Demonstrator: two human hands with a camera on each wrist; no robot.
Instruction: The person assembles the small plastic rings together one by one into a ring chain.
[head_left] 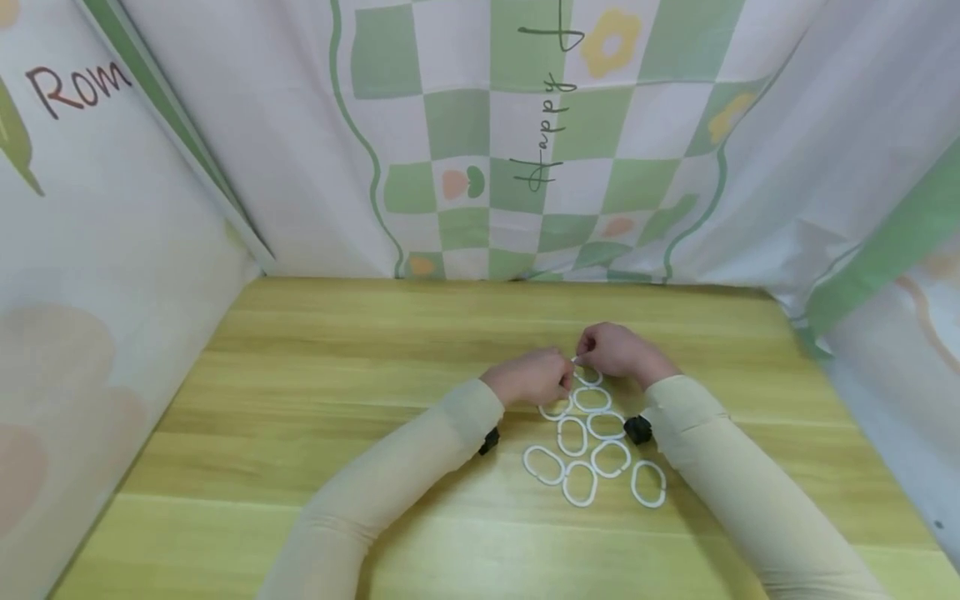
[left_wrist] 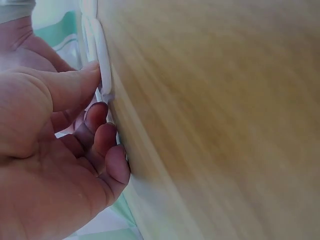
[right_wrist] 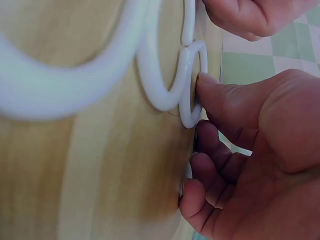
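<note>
Both hands meet over a cluster of white oval rings with small gaps, like shower curtain rings. My left hand (head_left: 536, 377) pinches a white ring (left_wrist: 103, 57) at its end, the thumb on its upper face and the fingers curled below. Just to its right, my right hand (head_left: 615, 350) pinches the farthest ring (right_wrist: 185, 102) between thumb and curled index finger. That ring lies against a neighbouring ring (right_wrist: 162, 100) in the right wrist view. In the head view the left fingers partly hide a ring (head_left: 556, 417) beneath them.
Several more rings lie flat toward me, among them a ring (head_left: 526, 463) at the near left and a separate ring (head_left: 664, 485) by the right sleeve. They rest on a wooden table (head_left: 360, 350). Beyond its far edge hangs a green-checked curtain (head_left: 457, 125), with printed walls at both sides.
</note>
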